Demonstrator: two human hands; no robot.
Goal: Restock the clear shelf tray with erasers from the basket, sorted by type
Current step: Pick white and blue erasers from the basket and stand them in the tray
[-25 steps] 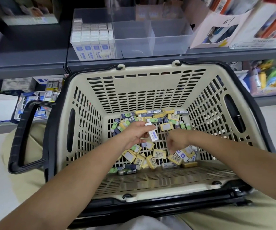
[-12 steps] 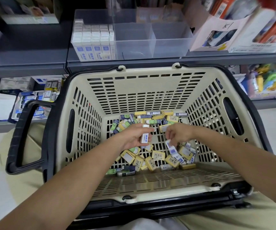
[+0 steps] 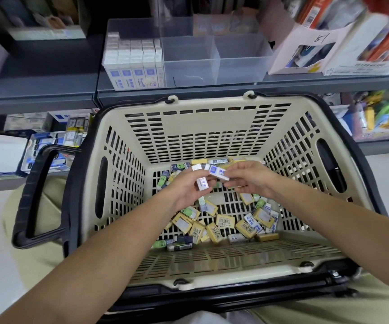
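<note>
Now we gather the matching type before lifting. Our left hand (image 3: pixel 184 191) pinches a blue-label eraser (image 3: pixel 202 184), possibly with a second behind it. Our right hand (image 3: pixel 250 180) pinches a matching eraser (image 3: pixel 219 173) just beside it, above the far half of the basket (image 3: pixel 188 285) floor. We should square the labels together, then carry them to the clear tray (image 3: pixel 240 64) at the shelf (image 3: pixel 48 76) front edge, whose left compartment holds that type.
</note>
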